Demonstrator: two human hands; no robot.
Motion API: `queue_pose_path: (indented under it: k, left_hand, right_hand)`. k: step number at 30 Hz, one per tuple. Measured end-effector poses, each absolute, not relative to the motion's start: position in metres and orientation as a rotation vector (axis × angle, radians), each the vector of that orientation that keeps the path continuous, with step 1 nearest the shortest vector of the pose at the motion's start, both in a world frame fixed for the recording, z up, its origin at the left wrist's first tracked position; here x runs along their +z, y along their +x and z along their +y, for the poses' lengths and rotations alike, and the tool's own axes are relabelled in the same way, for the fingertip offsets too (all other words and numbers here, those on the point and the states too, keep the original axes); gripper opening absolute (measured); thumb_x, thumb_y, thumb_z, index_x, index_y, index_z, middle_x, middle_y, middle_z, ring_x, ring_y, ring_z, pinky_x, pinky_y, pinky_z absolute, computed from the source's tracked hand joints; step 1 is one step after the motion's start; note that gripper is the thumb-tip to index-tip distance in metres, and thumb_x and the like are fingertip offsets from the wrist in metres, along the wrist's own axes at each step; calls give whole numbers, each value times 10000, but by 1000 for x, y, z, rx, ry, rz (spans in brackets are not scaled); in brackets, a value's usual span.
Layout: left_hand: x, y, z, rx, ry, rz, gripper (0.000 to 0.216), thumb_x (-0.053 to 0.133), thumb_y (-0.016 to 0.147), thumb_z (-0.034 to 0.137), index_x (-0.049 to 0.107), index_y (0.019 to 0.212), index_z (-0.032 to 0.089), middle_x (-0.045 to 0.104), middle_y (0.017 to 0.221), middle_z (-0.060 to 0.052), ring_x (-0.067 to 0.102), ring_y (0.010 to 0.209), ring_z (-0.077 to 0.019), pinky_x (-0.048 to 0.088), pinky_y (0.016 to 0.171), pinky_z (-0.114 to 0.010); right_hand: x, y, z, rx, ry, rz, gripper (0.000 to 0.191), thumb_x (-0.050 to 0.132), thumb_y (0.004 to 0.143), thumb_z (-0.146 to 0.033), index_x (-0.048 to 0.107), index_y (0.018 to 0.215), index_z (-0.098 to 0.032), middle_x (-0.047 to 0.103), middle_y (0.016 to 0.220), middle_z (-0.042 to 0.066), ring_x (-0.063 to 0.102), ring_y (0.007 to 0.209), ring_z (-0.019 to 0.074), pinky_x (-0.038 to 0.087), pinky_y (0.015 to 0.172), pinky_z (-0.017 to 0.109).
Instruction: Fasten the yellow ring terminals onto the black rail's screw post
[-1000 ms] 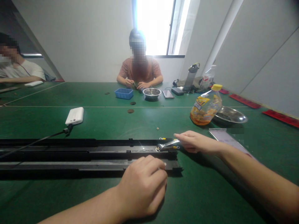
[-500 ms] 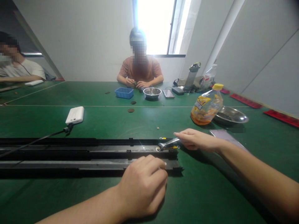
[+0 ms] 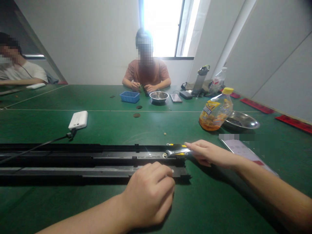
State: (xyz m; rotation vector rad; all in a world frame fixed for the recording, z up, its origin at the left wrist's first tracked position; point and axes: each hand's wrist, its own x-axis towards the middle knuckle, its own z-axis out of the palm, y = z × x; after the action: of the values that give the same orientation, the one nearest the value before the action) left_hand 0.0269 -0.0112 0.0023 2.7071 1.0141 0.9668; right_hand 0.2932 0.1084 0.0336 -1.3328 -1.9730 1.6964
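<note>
My right hand (image 3: 207,152) is closed around a silver wrench (image 3: 179,151). The wrench's open jaw lies by a small brass-coloured nut (image 3: 165,155) with a pale washer, near the right end of the rear black rail (image 3: 109,155). Yellow-sleeved ring terminals (image 3: 184,154) lie under and beside the wrench. My left hand (image 3: 152,193) is curled over the front black rail (image 3: 104,172), close to its right end; the fingertips are hidden. A ring-like piece (image 3: 173,171) shows just past its knuckles.
A loose brass ring (image 3: 165,133) lies behind the rails. A white power bank (image 3: 78,120) with a black cable stands left. Rightward are a phone (image 3: 243,151), a drink bottle (image 3: 215,110) and a steel bowl (image 3: 241,120). Two people sit across the table, near a blue basket (image 3: 129,97).
My right hand has shifted slightly right and down, and the wrench handle has swung flatter toward me. My left hand has stayed in place. More of the phone shows.
</note>
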Motion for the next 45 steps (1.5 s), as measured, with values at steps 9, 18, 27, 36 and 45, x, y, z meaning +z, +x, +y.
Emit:
queue_pose_path:
  k: [9,18,27,36,45]
  left_hand:
    - [1,28,-11,976,2695,1014,124,609,926,150,691,1017,172,707,1075,-88,613,866,-224,532,734,-370]
    - [1,28,-12,966,2700,1010,129,609,921,147,691,1017,169,707,1081,-91,609,861,-228,534,730,-377]
    - [2,28,-11,960,2706,1005,121,607,929,149,690,1015,166,704,1086,-90,605,864,-228,530,730,-377]
    - [1,28,-11,962,2702,1007,117,613,931,149,685,1022,168,698,1082,-84,598,866,-226,536,740,-378]
    - [0,28,-12,975,2706,1001,117,611,936,146,684,1024,169,700,1088,-84,603,877,-226,533,748,-374]
  right_hand:
    - [23,286,94,1613,-1366,-1744,675,554,898,-878,402,725,-243,313,597,-95,282,486,83,237,431,235]
    - [21,290,92,1642,-1371,-1763,652,560,926,-840,389,729,-243,309,599,-98,267,489,80,225,440,236]
    - [21,289,91,1648,-1355,-1773,655,552,936,-834,374,718,-241,313,611,-92,266,512,83,233,452,239]
    - [27,286,87,1697,-1372,-1735,623,589,960,-772,355,725,-244,276,630,-97,243,528,86,243,472,241]
    - [24,279,87,1691,-1376,-1623,620,592,941,-781,359,726,-248,264,615,-103,200,511,80,185,466,251]
